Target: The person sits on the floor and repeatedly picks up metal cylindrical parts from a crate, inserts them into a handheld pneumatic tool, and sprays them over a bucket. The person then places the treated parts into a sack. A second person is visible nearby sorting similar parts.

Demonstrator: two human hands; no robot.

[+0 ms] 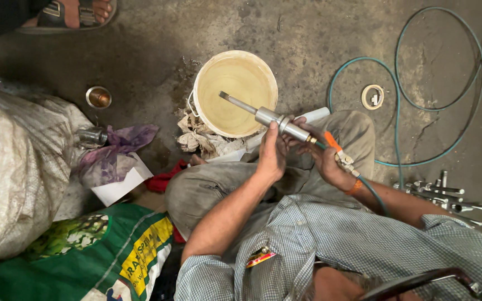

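The left hand [273, 153] grips a metal cylindrical part [274, 118] held over a cream bucket [235, 92]. The right hand [323, 159] closes on an orange-handled air blow gun [337, 150] fed by a green hose [419, 106].

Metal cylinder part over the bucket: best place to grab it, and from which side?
Likely the thick middle barrel of the metal cylinder part, from the near side, as the left hand does now. Its thin rod end slants out over the bucket; the right hand has the hose end.
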